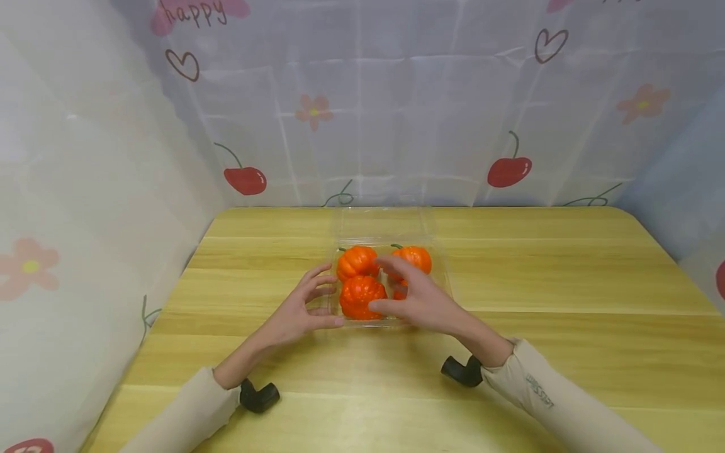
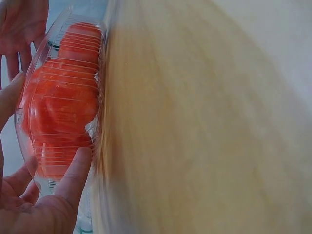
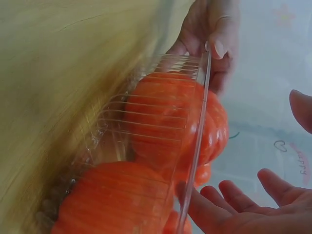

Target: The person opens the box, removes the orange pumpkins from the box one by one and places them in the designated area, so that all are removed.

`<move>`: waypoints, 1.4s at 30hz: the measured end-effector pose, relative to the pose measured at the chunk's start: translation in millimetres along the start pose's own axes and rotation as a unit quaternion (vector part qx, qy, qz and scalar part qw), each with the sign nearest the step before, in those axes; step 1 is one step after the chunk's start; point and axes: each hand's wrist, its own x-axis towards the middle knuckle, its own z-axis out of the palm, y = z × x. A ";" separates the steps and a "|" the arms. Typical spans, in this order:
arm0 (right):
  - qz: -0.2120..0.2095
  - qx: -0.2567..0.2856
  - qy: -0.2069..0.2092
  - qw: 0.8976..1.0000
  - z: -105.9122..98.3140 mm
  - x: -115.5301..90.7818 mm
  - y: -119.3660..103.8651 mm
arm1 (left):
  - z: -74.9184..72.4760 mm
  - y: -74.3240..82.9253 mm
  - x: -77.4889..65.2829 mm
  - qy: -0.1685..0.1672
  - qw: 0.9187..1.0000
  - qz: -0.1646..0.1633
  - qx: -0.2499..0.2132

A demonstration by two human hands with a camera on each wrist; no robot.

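Observation:
A clear plastic clamshell box (image 1: 384,223) lies on the table with its lid folded back. Inside are several orange toy pumpkins (image 1: 358,296), two with green stems showing at the back. At the box's left side is my left hand (image 1: 294,309); its spread fingers touch the ribbed wall (image 2: 63,141), and the thumb lies by the front corner. My right hand (image 1: 421,301) hovers over the right half, thumb and fingers apart, holding nothing. It partly hides the front right pumpkin (image 1: 400,292). In the right wrist view, its fingers (image 3: 204,207) are close to the rim.
The wooden table (image 1: 566,302) extends on both sides of the box. A patterned cloth (image 1: 396,113) with cherries and flowers hangs behind and at the sides. Black curved pieces (image 1: 259,397) sit by both wrists, at the beige sleeves (image 1: 187,415).

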 end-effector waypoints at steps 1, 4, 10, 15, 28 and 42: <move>-0.002 -0.009 -0.002 1.000 0.9 1.3 0.3 | 0.1 -0.2 0.2 0.000 1.000 0.001 -0.001; -0.003 -0.016 -0.010 1.000 3.1 4.0 0.5 | 0.1 -0.7 0.6 0.002 1.000 0.001 -0.006; 0.005 -0.010 -0.024 1.000 7.4 8.7 3.1 | 0.8 -0.6 0.2 0.001 1.000 0.000 -0.009; 0.018 -0.017 -0.029 0.999 10.6 12.0 4.2 | 1.4 -0.5 -0.1 -0.004 1.000 0.002 -0.003; 0.057 -0.071 -0.029 0.995 19.5 17.6 6.1 | 1.5 -1.0 0.2 -0.005 1.000 0.004 -0.006; 0.050 -0.109 -0.001 0.993 31.3 17.7 7.7 | 1.3 -1.0 0.2 -0.006 1.000 0.002 -0.008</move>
